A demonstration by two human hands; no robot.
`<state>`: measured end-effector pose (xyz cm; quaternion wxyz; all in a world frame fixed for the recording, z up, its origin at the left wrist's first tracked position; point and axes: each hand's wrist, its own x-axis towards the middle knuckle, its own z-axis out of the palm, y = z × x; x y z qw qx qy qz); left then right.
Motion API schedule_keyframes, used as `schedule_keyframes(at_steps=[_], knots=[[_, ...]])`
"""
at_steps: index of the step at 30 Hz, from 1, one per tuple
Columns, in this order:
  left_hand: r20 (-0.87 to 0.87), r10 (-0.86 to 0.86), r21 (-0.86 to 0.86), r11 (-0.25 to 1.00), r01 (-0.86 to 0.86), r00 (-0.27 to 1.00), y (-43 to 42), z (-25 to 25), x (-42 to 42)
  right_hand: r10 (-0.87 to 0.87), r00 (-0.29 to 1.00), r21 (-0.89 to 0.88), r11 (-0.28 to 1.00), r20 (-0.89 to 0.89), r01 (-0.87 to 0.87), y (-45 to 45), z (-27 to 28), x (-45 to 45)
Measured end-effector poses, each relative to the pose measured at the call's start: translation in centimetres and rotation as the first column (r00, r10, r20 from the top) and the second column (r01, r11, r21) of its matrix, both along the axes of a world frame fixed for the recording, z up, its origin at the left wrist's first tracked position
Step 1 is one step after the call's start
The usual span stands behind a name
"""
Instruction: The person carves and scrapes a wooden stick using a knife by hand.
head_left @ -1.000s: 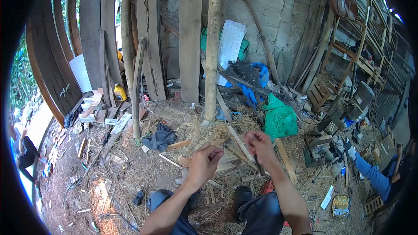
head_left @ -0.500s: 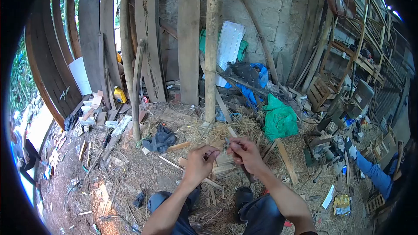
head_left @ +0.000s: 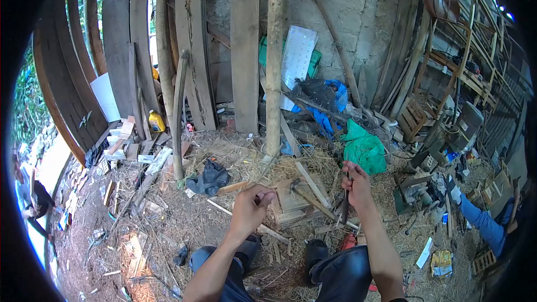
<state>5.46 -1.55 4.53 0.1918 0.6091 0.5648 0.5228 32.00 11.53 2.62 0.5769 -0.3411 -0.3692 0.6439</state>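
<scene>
head view: right hand (head_left: 358, 185) grips slim dark tool (head_left: 345, 206); left hand (head_left: 249, 206) curls, contents unclear; i can't judge progress.

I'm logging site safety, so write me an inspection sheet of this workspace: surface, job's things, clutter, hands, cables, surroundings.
Surface: earthen ground, strewn with wood scraps and straw-like litter.
Job's things: dark slim object in the right hand; hammer-like tool lying among wood scraps.
Clutter: green bag, yellow jug, dark crumpled sheet.
Hands: right closed on the dark slim object; left hand fingers curled, contents unclear.
Cables: nothing seen for certain.
Surroundings: block wall, upright planks; a person at the left edge, another's blue-trousered leg at right.
</scene>
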Motion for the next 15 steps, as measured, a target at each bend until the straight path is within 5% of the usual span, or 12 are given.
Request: schedule_keyframes(at_steps=[7,15], knots=[[0.048,0.045,-0.084,0.996,-0.041,0.998,0.3,0.1,0.8,0.227,0.935,0.052,0.967,0.273,-0.25,-3.2,1.0,-3.3],[0.079,0.004,0.021,1.0,-0.006,0.997,0.5,0.5,3.0,0.498,0.851,0.078,0.854,0.168,-0.515,-6.3,1.7,-7.8]])
